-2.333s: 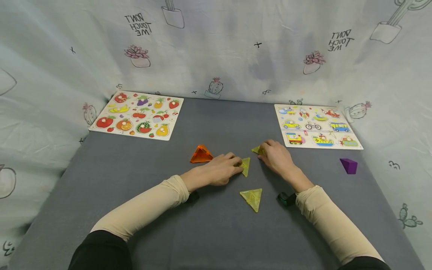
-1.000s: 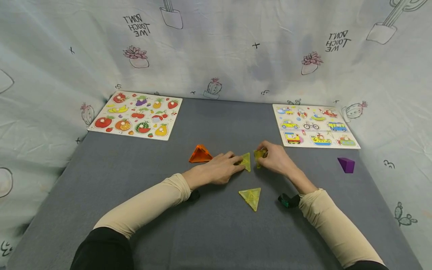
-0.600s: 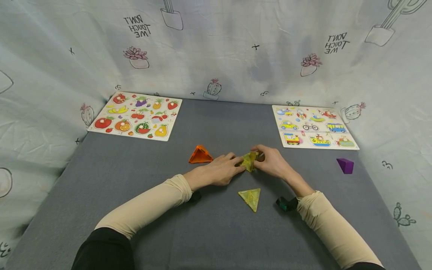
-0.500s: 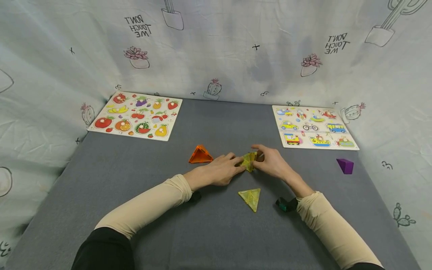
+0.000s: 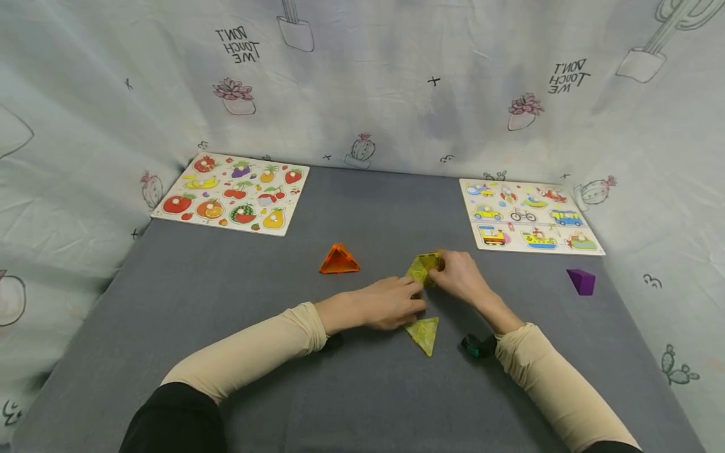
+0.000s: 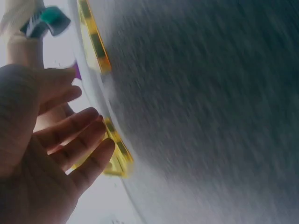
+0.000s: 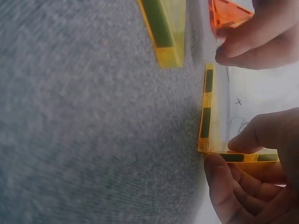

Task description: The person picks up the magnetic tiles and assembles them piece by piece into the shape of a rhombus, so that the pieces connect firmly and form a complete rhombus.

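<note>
Two yellow translucent triangle tiles point(image 5: 418, 269) meet at an edge in the head view. My right hand point(image 5: 466, 277) pinches one, which stands upright against the other in the right wrist view, thumb point(image 7: 252, 140) on one side and fingers point(image 7: 222, 182) on the other. My left hand point(image 5: 391, 303), fingers loosely bent and gripping nothing, is between that pair and a third yellow triangle point(image 5: 425, 336) lying nearer me. Its fingertips hide that triangle's upper left corner; whether they touch it I cannot tell.
An orange triangular piece point(image 5: 339, 259) stands left of the hands. A purple block point(image 5: 582, 282) lies at the right. Behind are a fruit puzzle board point(image 5: 226, 221) at left and a vehicle puzzle board point(image 5: 532, 220) at right, before a patterned curtain point(image 5: 396, 94).
The right hand brought its yellow triangle left against the other one. My left hand has come off that other triangle and moved nearer me, towards the third.
</note>
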### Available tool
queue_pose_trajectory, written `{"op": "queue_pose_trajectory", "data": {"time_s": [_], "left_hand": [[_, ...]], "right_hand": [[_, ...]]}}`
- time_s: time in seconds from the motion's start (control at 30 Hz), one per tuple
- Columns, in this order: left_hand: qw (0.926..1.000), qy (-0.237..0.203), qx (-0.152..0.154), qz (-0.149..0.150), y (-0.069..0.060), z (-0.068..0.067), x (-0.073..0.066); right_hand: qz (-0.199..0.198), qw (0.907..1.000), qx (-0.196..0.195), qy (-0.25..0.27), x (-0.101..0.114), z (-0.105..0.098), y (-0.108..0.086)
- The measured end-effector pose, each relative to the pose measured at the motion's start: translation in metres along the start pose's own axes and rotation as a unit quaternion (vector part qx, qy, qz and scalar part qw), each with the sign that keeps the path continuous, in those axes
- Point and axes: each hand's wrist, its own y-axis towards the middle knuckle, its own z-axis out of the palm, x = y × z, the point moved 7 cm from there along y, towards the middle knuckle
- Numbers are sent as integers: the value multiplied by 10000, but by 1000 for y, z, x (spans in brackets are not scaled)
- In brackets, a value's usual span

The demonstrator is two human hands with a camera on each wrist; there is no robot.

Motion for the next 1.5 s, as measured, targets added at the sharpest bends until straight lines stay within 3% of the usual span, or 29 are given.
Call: {"op": "queue_pose_trajectory", "data": {"time_s": [0.13,0.3,0.5,0.77,0.93,1.13,1.27,1.5], "left_hand": [[9982,269,268,463,2,6,-18],[9966,446,104,689,0,9,-27],[9993,162,176,273,-6,10,-15],[9985,-46,221,-508,-18,5,15],[9931,-419,-29,-1093,-24,3,36],[9814,-865,-423,-1661,-25,3,54],[9754,-891,-896,-1805,-23,-1,59],[9655,-847,-1686,-1796,-20,-9,61]], "right_hand": [[175,9998,36,-35,-4,-1,1],[203,9998,66,-54,-6,-1,4],[218,9997,80,-17,-10,-2,5],[290,9995,38,-107,-16,-8,5],[310,9993,93,-179,-17,-7,6],[179,9997,82,-107,-14,-6,4],[75,9999,70,-62,-11,-5,1],[1,10000,0,-62,-10,-6,-1]]}}
